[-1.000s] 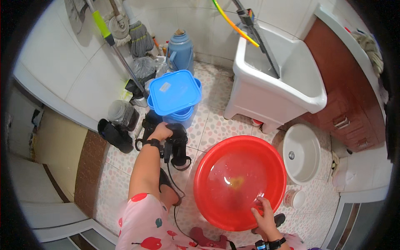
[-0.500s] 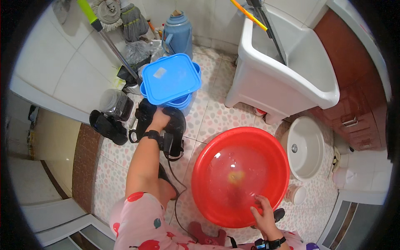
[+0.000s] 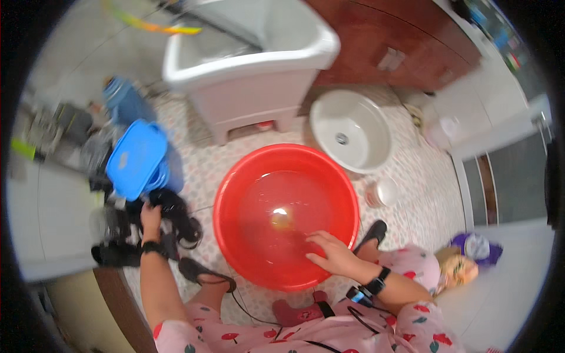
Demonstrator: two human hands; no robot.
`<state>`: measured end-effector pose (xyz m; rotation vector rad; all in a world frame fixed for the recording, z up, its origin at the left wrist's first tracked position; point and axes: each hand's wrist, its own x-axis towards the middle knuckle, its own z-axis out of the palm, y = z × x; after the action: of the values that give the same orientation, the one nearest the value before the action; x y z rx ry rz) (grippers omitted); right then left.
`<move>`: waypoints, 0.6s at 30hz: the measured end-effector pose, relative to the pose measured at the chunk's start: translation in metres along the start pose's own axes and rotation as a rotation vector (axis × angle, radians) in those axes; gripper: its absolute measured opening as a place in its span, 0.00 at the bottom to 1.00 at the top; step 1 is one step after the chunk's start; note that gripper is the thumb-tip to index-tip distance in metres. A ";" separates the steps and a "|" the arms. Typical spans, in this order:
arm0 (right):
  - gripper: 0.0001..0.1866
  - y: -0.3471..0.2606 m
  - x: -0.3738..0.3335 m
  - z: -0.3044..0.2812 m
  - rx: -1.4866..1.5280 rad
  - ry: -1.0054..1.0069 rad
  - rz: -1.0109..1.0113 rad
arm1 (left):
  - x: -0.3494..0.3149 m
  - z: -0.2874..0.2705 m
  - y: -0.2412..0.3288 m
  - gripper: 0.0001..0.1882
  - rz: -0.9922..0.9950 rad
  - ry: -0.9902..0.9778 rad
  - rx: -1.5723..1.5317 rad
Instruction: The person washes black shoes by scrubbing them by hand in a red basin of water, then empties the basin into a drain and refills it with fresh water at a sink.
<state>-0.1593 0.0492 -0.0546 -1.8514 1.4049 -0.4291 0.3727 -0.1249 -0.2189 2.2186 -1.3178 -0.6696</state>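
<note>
My left hand (image 3: 151, 219) is at the left, its fingers closed on the edge of a black sandal (image 3: 170, 206) in a pair on the floor. Motion blur and the dark straps hide part of the grip. My right hand (image 3: 332, 253) hangs over the near right side of a large red basin (image 3: 347, 203), fingers apart and holding nothing. Shallow water lies in the basin, with a yellowish patch (image 3: 281, 220) near its middle. Beside my left wrist lies another black shoe (image 3: 115, 255).
A blue lidded box (image 3: 137, 159) stands beyond the sandals, with a blue thermos flask (image 3: 126, 100) behind it. A white sink (image 3: 253, 70) is at the back. To the right are a white washbasin (image 3: 321, 126) and a small tub (image 3: 382, 193). A cable runs near my left foot.
The view has swung to the right, so the basin and sandals appear further left. My right hand reaches further over the basin; my left hand stays at the sandals.
</note>
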 end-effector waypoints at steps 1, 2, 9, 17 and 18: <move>0.17 -0.001 0.000 -0.002 0.007 0.053 0.033 | -0.006 -0.002 0.003 0.23 0.001 0.021 -0.138; 0.14 -0.005 -0.001 -0.005 0.012 0.018 0.073 | -0.011 -0.005 0.005 0.22 -0.005 0.038 -0.277; 0.05 0.015 -0.011 0.005 0.163 0.263 -0.066 | -0.069 -0.003 0.097 0.12 0.170 -0.072 -0.421; 0.25 0.045 0.000 0.038 0.029 -0.159 0.010 | -0.207 0.018 0.187 0.04 0.326 -0.432 0.126; 0.25 0.050 -0.004 0.035 0.037 -0.127 0.026 | -0.235 0.021 0.222 0.07 0.219 -0.532 0.290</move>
<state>-0.1711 0.0604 -0.1131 -1.7968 1.3259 -0.3165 0.1146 -0.0128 -0.0587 2.1401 -1.9966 -1.0901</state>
